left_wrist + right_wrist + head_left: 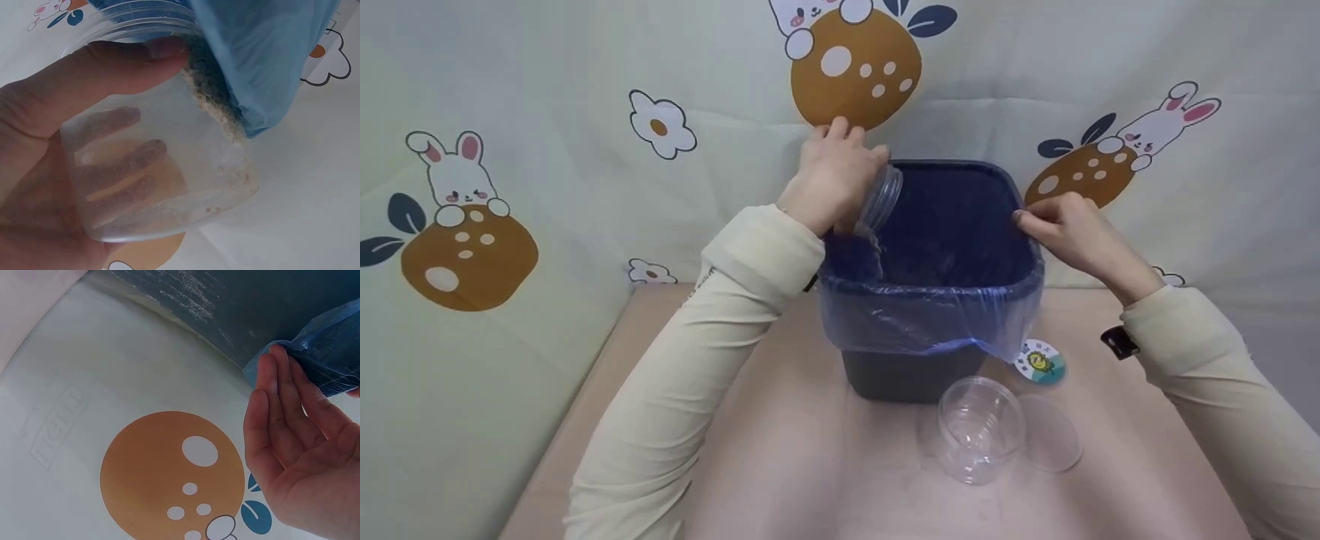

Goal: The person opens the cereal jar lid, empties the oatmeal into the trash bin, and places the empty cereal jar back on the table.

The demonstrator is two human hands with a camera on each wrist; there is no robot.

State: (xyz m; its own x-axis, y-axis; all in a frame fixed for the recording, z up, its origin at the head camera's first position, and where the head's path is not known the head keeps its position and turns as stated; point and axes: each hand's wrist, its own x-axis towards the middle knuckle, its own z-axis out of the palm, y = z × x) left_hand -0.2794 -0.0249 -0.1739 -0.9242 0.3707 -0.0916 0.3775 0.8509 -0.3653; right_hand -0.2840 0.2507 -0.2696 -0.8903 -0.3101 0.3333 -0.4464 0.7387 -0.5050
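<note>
My left hand grips a clear plastic jar, tipped sideways over the left rim of a dark trash bin. Pale crumbly bits lie along the jar's lower wall in the left wrist view, and some stuff falls from its mouth into the bin. A blue translucent bag lines the bin and folds down over its rim. At the right rim my right hand pinches the bag's edge between thumb and fingers; the right wrist view shows the fingers against the bag.
In front of the bin, on the pink table, stands a second clear jar. A clear round lid lies beside it, and a round printed label lies by the bin. A patterned cloth hangs behind.
</note>
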